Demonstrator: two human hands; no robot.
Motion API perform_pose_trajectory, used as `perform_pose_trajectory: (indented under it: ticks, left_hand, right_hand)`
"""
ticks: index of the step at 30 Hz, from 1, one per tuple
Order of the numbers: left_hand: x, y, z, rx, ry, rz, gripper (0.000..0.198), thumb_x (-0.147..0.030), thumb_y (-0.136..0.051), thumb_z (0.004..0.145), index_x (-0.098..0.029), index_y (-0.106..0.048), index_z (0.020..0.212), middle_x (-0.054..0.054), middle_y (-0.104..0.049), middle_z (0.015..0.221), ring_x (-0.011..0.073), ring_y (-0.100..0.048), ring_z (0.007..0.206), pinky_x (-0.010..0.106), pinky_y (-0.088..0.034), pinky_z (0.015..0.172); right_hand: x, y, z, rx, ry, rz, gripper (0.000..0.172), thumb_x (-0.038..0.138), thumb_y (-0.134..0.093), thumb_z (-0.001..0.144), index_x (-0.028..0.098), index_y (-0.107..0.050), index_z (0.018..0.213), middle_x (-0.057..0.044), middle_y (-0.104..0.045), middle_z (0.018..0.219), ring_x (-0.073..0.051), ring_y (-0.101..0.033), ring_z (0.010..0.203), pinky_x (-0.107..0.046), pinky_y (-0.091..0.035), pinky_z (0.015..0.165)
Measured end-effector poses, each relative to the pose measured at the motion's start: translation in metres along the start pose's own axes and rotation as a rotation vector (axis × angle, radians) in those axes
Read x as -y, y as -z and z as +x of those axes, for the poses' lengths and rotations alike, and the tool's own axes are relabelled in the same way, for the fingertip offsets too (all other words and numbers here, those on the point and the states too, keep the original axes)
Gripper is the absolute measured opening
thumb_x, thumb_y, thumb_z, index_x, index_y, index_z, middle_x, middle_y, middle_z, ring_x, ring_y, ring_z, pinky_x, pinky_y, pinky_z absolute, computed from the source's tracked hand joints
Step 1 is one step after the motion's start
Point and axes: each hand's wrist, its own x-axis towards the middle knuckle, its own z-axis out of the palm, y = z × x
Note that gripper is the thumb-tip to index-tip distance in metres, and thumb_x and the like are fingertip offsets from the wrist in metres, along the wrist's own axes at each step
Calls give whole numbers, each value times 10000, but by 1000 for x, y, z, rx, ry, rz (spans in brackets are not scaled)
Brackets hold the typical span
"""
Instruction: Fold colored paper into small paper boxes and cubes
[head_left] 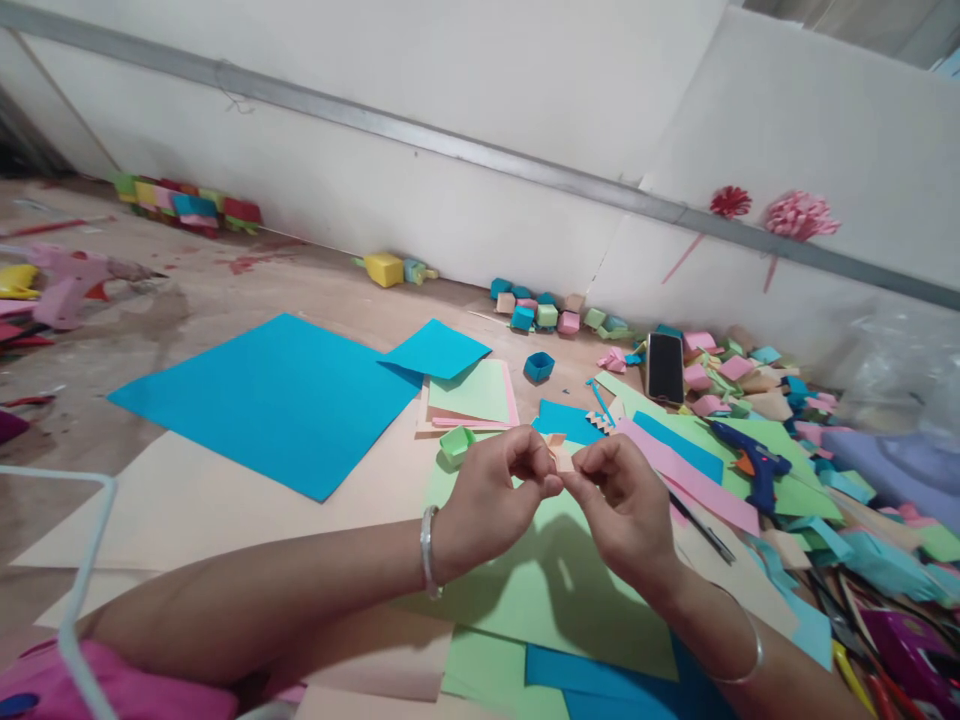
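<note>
Both of the person's hands are meeting over the middle of the work surface, and a small peach paper piece (559, 457) is being pinched between them. The left hand (487, 492) is curling its fingers in, with thumb and forefinger closed on the left edge of the piece. The right hand (621, 500) is gripping the other edge the same way, its fingertips touching those of the left. The piece is hanging just above a light green sheet (555, 590), which is lying on top of other peach and blue papers. A silver bangle (427, 550) is sitting on the left wrist. To the left, a large blue sheet (270, 400) is lying flat across the surface, well apart from the hands. Just beyond the left hand a small green paper box (456, 441) is resting, and farther back a small blue paper box (538, 366) is standing open. To the right, a blue glue gun (756, 468) is lying on green paper, and a dark phone (664, 367) is lying behind it. A row of coloured paper cubes (547, 312) is lining the foot of the white wall.
</note>
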Motion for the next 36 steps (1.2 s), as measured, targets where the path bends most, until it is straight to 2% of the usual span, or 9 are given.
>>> perform_pose_trajectory:
  ticks: [4,7,10,15,18,23,27,30,36]
  left_hand:
    - [2,4,1,44,-122,148,239,-61,-596,752,-176,-461,591,-13,-581,630,102,-530,614,236,-444,609]
    - [3,9,10,79,-104,87,179,-74,-623,746,-175,-495,671,-10,-580,692,106,-546,655,239,-462,631]
    - [4,13,20,154,-17,-102,208,-96,-628,750,-184,-514,900,-15,-556,762,120,-573,714,249,-489,647]
    - [3,14,26,236,83,-202,169,-174,-600,800,-176,-534,955,10,-550,856,123,-585,745,241,-490,620]
    - [3,15,25,243,117,-224,169,-179,-632,774,-167,-570,931,19,-559,875,115,-562,745,242,-481,629]
    - [4,16,24,220,160,-206,279,-216,-732,700,-165,-611,947,43,-598,936,142,-565,842,256,-484,703]
    - [5,10,20,121,179,-90,313,-222,-765,652,-165,-623,924,42,-627,905,141,-578,792,242,-488,646]
    - [14,1,13,52,238,-47,214,-261,-681,728,-161,-615,905,25,-613,792,130,-573,654,253,-497,563]
    - [46,-18,-7,101,405,-157,294,-453,-637,772,-168,-565,779,-3,-566,625,111,-502,466,238,-411,432]
  right_hand:
    - [2,2,5,61,-74,48,229,240,-642,821,211,-440,716,25,-489,687,-109,-477,612,-233,-407,520]
    - [0,7,12,118,-60,52,204,263,-663,808,200,-486,726,25,-511,690,-103,-492,605,-232,-426,530]
    - [-3,15,21,189,-8,19,89,257,-575,870,206,-556,941,8,-588,749,-114,-549,633,-246,-466,561]
    - [-8,25,32,162,193,-277,391,160,-495,879,257,-511,1258,-53,-631,993,-171,-597,881,-305,-511,696]
    - [-9,23,33,212,287,-354,364,129,-501,866,261,-572,1198,-75,-617,1093,-202,-576,1002,-333,-512,754]
    - [-9,15,31,146,315,-385,180,170,-514,889,231,-633,1010,-64,-664,947,-195,-609,884,-341,-499,752]
    - [-8,19,33,212,272,-403,124,172,-560,861,222,-637,944,-39,-655,861,-175,-594,780,-311,-476,690]
    - [-10,28,36,323,163,-427,39,206,-599,840,221,-634,834,-10,-641,780,-154,-577,699,-288,-460,632]
    - [-18,43,41,550,-13,-465,80,216,-575,829,214,-619,896,6,-626,713,-142,-561,624,-254,-445,543]
